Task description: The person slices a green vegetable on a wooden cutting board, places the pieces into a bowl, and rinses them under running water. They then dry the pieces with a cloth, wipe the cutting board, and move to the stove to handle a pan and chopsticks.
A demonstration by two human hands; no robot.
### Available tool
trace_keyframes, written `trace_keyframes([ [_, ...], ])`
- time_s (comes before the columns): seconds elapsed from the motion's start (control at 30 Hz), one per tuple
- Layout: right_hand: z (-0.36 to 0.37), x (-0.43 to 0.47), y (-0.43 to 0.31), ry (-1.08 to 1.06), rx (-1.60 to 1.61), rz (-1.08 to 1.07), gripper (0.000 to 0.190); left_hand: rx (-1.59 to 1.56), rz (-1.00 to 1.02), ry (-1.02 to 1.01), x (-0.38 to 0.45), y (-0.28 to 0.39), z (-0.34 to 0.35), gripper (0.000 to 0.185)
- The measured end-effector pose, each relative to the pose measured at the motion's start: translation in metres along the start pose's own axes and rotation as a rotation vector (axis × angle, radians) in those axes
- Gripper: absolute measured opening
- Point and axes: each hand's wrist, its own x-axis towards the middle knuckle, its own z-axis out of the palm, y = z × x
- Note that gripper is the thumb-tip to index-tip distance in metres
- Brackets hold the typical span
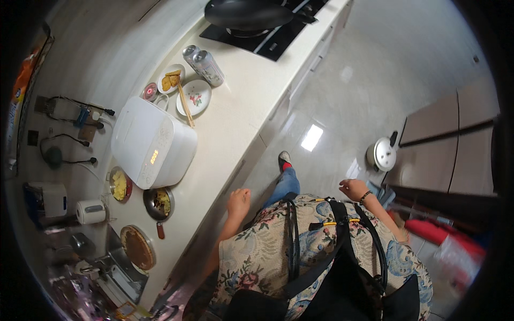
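Note:
My left hand [238, 200] hangs beside the counter's edge with its fingers loosely curled, touching nothing visible; whether the fingers are fully closed is unclear. Over the tiled floor, to the right of my body, is my right hand [353, 189], a beaded bracelet on its wrist, with no object seen in it. On the counter [225, 140] to my left stands a white rice cooker [154, 144] with a lit display. Below it in view are a small wood-handled pan [162, 204] and a bowl of yellow pieces [119, 185]. Chopsticks [185, 104] lie across a floral plate [196, 96].
A black frying pan [249, 15] sits on the hob at the counter's far end. Two cans [209, 68] stand near a plate of fried food [170, 80]. A pressure cooker [383, 154] is by the brownish cabinet [429, 156]. A round wooden board [137, 247] lies beside the sink.

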Motion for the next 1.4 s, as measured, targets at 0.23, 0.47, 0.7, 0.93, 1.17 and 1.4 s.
trace_keyframes([
  [0.23,-0.089,0.103,-0.03,0.087,-0.147,-0.261,0.023,-0.06,0.015,-0.052,0.076,0.008,0.051,0.021],
  [0.47,-0.135,0.163,0.001,0.078,-0.084,-0.227,0.021,-0.139,0.003,0.098,0.11,0.004,0.06,0.023],
  [0.7,-0.249,0.265,0.046,0.26,0.192,-0.117,0.021,-0.083,-0.432,-0.169,0.121,0.038,0.056,0.027],
  [0.93,-0.423,0.378,-0.009,0.517,-0.029,-0.428,0.017,-0.15,-0.477,-0.07,0.146,0.072,0.125,0.027],
  [1.17,-0.668,0.386,-0.154,1.352,-0.003,-1.084,0.031,-0.235,-0.243,0.287,0.353,0.189,0.066,0.028],
  [1.4,-0.849,0.369,-0.26,1.585,-0.046,-1.16,0.034,-0.166,0.203,0.568,0.487,0.309,-0.038,0.028],
])
